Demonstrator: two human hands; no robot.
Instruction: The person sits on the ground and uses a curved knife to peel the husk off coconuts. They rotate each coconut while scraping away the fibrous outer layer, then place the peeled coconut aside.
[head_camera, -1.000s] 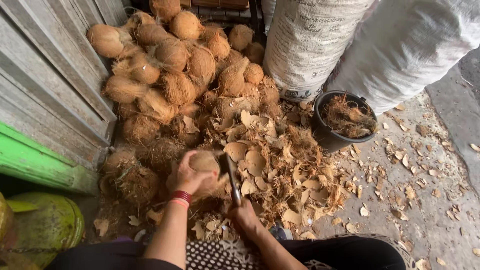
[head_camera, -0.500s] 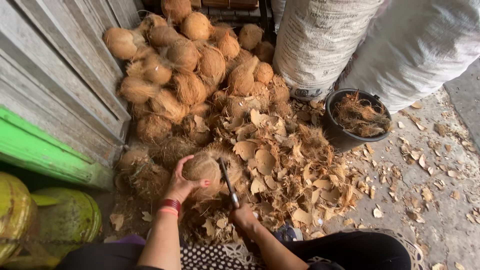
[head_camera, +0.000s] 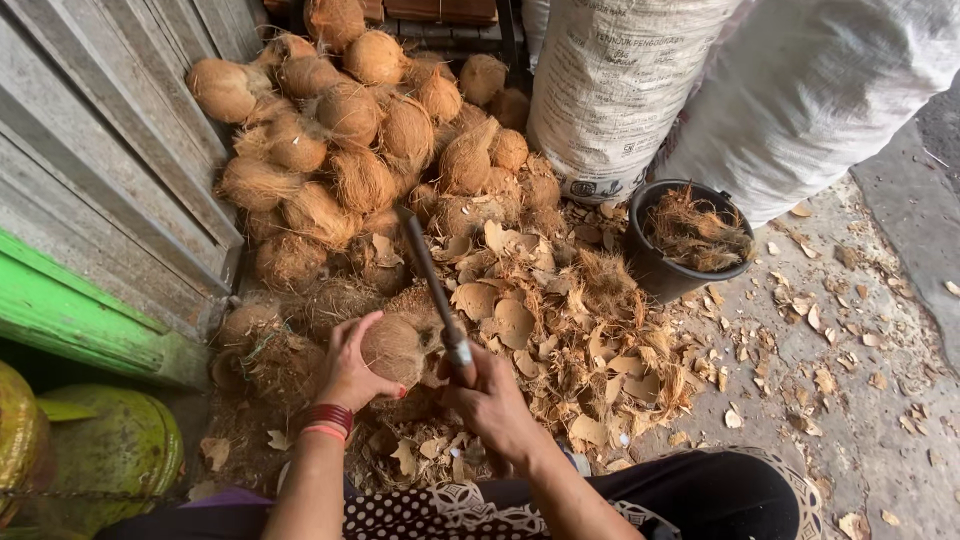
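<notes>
My left hand (head_camera: 347, 372) cups the coconut (head_camera: 392, 350) low in the middle, at six o'clock from the pile (head_camera: 360, 130). My right hand (head_camera: 492, 402) clenches the knife (head_camera: 432, 285), blade pointing eleven o'clock.

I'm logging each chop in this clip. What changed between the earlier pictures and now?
The right hand has raised the knife: its blade was down beside the coconut and now points up and away over the husk pile. The left hand still grips the coconut in the same spot. The black bucket has not moved.
</notes>
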